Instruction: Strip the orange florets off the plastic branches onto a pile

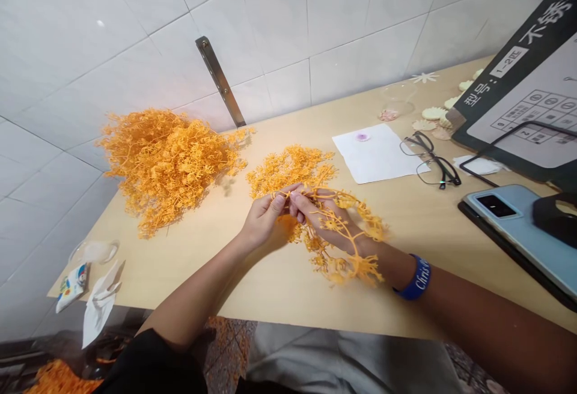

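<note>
My left hand (264, 217) and my right hand (318, 214) meet over the middle of the wooden table (270, 289). Both pinch the thin stem of an orange artificial flower sprig (333, 223), fingertips nearly touching. Its branching ends fan out to the right, over my right hand and wrist, and hang down beneath. Just behind my hands lies a smaller bunch of orange sprigs (293, 166). Farther left rests a large heap of orange sprigs (166, 166). The stem between my fingertips is partly hidden by my thumbs.
At right are a white sheet (374, 154) with a purple flower, eyeglasses (430, 163), a blue phone (523, 220) and a dark printed box (527, 93). A clear cup (396, 103) stands behind. A tissue packet (72, 286) and crumpled tissue (100, 304) lie at the left edge.
</note>
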Demonstrator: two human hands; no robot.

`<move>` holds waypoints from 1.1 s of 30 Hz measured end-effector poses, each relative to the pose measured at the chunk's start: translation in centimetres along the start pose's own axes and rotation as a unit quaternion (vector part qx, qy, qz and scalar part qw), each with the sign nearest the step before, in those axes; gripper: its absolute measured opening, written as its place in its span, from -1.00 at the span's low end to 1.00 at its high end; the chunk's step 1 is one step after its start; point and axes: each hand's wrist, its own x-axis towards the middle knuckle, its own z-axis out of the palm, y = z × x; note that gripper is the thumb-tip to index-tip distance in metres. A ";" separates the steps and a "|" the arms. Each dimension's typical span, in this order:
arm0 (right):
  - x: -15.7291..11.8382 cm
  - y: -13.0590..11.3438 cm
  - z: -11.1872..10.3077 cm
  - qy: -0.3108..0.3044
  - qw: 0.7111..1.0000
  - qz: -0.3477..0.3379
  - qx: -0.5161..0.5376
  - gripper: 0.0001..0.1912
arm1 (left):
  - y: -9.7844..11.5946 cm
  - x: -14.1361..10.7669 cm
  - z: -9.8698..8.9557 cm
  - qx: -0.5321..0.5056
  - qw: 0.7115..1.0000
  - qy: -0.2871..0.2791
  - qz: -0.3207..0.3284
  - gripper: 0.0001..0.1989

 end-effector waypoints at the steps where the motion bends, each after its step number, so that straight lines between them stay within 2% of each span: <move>1: 0.3 0.0 0.1 0.022 0.999 -0.012 -0.037 -0.72 | -0.2 0.0 -0.1 -0.014 1.000 -0.002 -0.009 -0.44; 3: 0.5 0.0 0.1 0.038 0.993 -0.032 -0.106 -0.59 | -0.6 0.1 -0.4 -0.038 0.999 -0.010 -0.026 -0.43; 6: 0.4 0.0 -0.3 -0.026 0.992 -0.047 -0.116 -0.51 | -0.7 0.4 -0.9 -0.062 0.997 -0.012 -0.052 -0.39; 9: 0.4 -0.4 -0.4 -0.080 0.992 -0.095 -0.020 -0.51 | -0.2 0.8 -1.4 -0.123 0.986 0.077 -0.086 -0.51; 11: 0.6 -0.7 -0.6 -0.066 0.989 -0.127 0.030 -0.53 | 0.3 1.0 -1.6 -0.150 0.977 0.127 -0.080 -0.58; 12: 0.7 -0.9 -0.7 -0.049 0.989 -0.131 0.040 -0.54 | 0.4 1.1 -1.7 -0.146 0.978 0.130 -0.067 -0.60; 15: 1.0 -1.3 -1.2 0.002 0.995 -0.083 0.048 -0.53 | 0.5 0.9 -1.5 -0.079 0.990 0.114 -0.007 -0.58; 18: 1.2 -1.4 -1.4 0.028 0.996 -0.017 0.079 -0.51 | -0.1 0.9 -1.4 -0.001 0.990 0.132 0.050 -0.62; 21: 1.4 -1.3 -1.3 0.017 0.994 0.007 0.106 -0.52 | -0.8 1.2 -1.7 0.062 0.984 0.145 0.084 -0.68; 24: 1.5 -1.1 -1.1 -0.006 0.994 0.010 0.105 -0.56 | -0.8 1.3 -2.0 0.083 0.980 0.156 0.093 -0.67; 26: 1.5 -1.2 -1.1 -0.025 0.996 0.020 0.086 -0.56 | -0.7 1.3 -2.0 0.078 0.982 0.142 0.094 -0.64; 29: 1.2 -1.5 -1.0 -0.080 0.996 0.043 0.025 -0.53 | -0.6 1.0 -1.9 0.048 0.991 0.081 0.098 -0.53; 33: 0.6 -2.2 -0.5 -0.155 0.985 0.041 -0.063 -0.45 | -0.5 0.3 -1.6 -0.007 1.000 -0.004 0.024 -0.36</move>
